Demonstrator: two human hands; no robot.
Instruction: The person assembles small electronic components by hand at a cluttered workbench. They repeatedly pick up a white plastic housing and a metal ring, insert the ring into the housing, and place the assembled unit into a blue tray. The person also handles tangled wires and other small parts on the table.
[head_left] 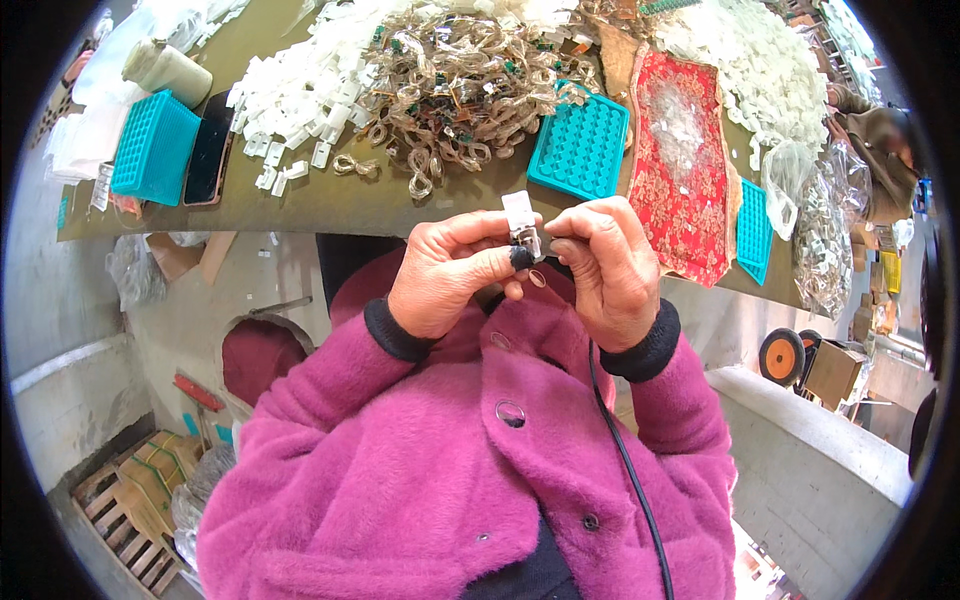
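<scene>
My left hand (438, 278) pinches a small white plastic housing (519, 212) between thumb and forefinger, held upright above my lap at the table's front edge. A black covering wraps the left thumb's tip. Small parts show at the housing's lower end, too tiny to name. Close on its right, my right hand (612, 268) has its fingertips drawn together; whatever may be between them is hidden. Behind both hands lies a heap of coiled clear wires (460, 85) with small green and dark ends. A pile of similar white plastic pieces (300, 95) spreads to its left.
Teal trays stand near: one (580, 140) behind my right hand, a stack (155, 145) at left, another (753, 232) at right. A red patterned cloth (682, 165) bears clear bits. A phone (208, 150), a jar (167, 72) and another white pile (745, 65) occupy the table.
</scene>
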